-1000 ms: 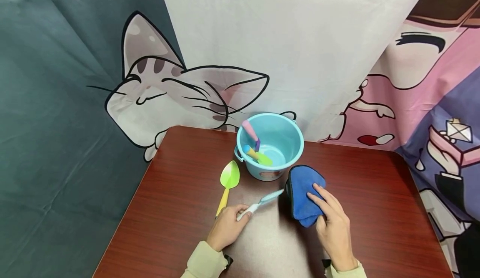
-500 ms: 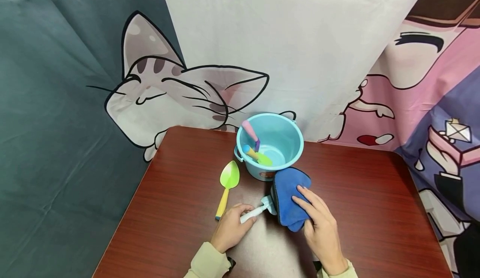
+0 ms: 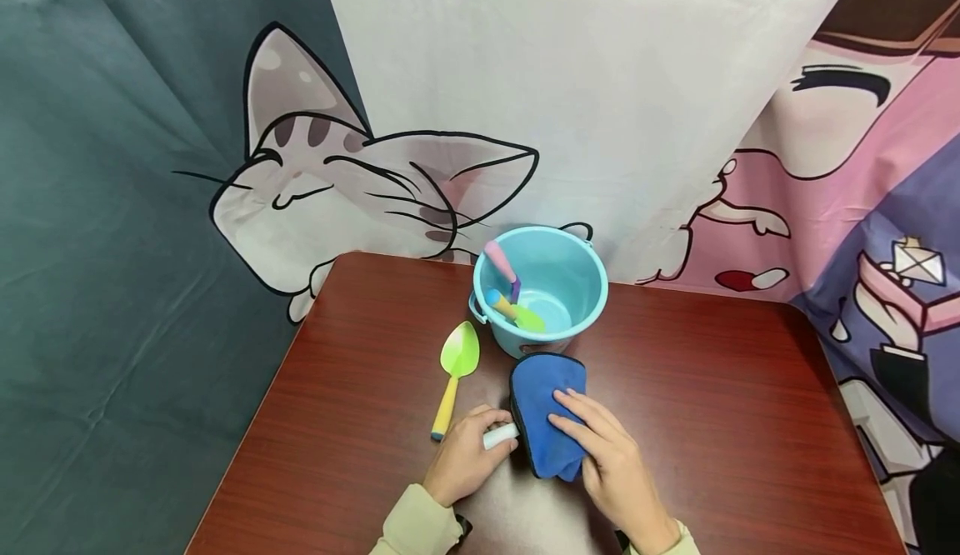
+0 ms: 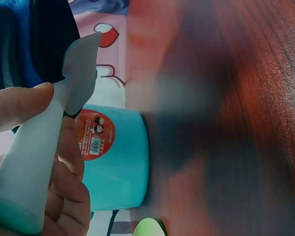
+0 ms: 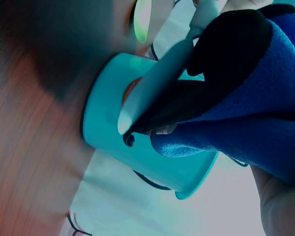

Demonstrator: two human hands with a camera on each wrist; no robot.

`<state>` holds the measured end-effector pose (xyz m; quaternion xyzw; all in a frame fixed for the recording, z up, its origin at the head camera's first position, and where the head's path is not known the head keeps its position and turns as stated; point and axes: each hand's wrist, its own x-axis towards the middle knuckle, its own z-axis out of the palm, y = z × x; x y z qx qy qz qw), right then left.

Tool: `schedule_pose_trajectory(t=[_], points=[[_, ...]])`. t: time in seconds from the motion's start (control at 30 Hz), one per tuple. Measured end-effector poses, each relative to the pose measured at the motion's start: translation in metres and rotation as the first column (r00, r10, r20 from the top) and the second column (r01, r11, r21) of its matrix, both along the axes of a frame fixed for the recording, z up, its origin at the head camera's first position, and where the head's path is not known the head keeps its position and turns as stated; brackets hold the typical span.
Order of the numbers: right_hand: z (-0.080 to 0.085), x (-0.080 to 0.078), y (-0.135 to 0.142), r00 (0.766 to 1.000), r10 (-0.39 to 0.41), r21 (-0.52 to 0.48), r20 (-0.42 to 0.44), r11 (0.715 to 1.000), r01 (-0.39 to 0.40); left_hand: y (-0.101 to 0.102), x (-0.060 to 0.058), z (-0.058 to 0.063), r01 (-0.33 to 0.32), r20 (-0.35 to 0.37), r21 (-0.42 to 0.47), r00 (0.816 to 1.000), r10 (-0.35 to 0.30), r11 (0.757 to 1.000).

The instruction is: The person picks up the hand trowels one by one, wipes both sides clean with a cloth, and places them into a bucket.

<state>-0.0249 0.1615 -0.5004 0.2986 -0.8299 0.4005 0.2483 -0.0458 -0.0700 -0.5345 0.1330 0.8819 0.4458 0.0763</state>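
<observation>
My left hand (image 3: 465, 455) grips the pale handle of a toy shovel (image 4: 32, 162), fingers wrapped round it in the left wrist view. A folded blue cloth (image 3: 551, 409) with black edging is held in my right hand (image 3: 618, 472), fingers spread over its top. From the head view the cloth hides the shovel's blade; the right wrist view shows the pale blade (image 5: 155, 81) against the cloth's black edge. Just behind both hands stands a light-blue toy bucket (image 3: 596, 309). A green toy trowel (image 3: 459, 351) with a yellow handle lies left of the bucket, beyond my left hand.
Inside the bucket are a pink-handled tool (image 3: 498, 261) and a small green shovel (image 3: 529, 319). The reddish-brown wooden table (image 3: 720, 380) meets a printed curtain (image 3: 622, 122) along its back edge.
My right hand has brought the blue cloth leftward onto the shovel's blade, covering it in the head view. The left hand has shifted slightly right and turned the shovel. Bucket and green trowel are unmoved.
</observation>
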Motion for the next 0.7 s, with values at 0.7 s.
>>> schedule_pose_trajectory(t=[0.7], points=[[-0.02, 0.002, 0.0, 0.984, -0.089, 0.225, 0.154, 0.973, 0.052, -0.001, 0.003, 0.002, 0.042, -0.085, 0.007, 0.996, -0.041, 0.999]])
